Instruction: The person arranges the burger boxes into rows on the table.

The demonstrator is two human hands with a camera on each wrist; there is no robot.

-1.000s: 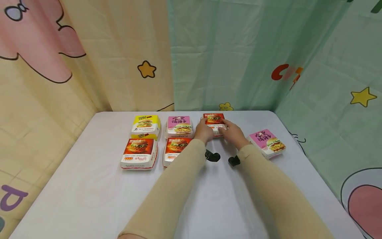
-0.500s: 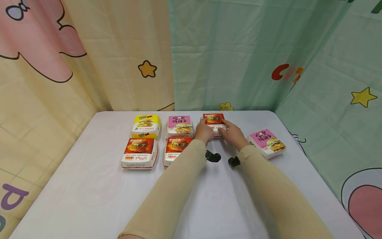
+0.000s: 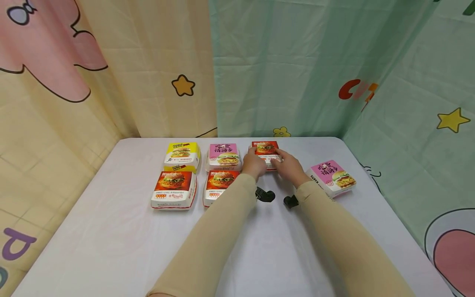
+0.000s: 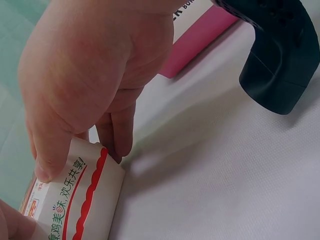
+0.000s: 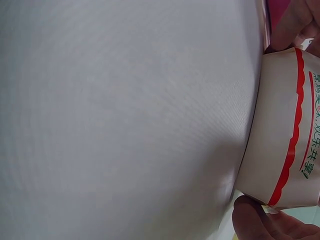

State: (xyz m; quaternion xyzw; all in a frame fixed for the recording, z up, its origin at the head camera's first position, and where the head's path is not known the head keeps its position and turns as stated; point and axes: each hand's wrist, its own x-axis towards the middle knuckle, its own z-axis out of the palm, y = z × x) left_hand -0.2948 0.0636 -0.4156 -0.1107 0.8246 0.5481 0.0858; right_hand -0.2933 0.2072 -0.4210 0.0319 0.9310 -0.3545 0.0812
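Note:
At the back of the table in the head view, a burger box (image 3: 265,149) with a red burger picture on its lid stands between my two hands. My left hand (image 3: 254,164) grips its left side, thumb over the lid and other fingers down the side, as the left wrist view shows. My right hand (image 3: 291,167) holds the opposite side. In the right wrist view, the box's white wall (image 5: 277,130) with a red wavy stripe rests on the cloth, with right-hand fingertips (image 5: 255,220) at its lower end. Just left of the left hand sits a pink-topped burger box (image 3: 224,156).
A yellow burger box (image 3: 181,156) stands back left. Nearer are two red-topped ones, the left box (image 3: 173,189) and the right box (image 3: 219,185), partly behind my left sleeve. Another pink box (image 3: 333,177) lies angled beside my right sleeve. Curtains (image 3: 278,70) border the white table (image 3: 111,231).

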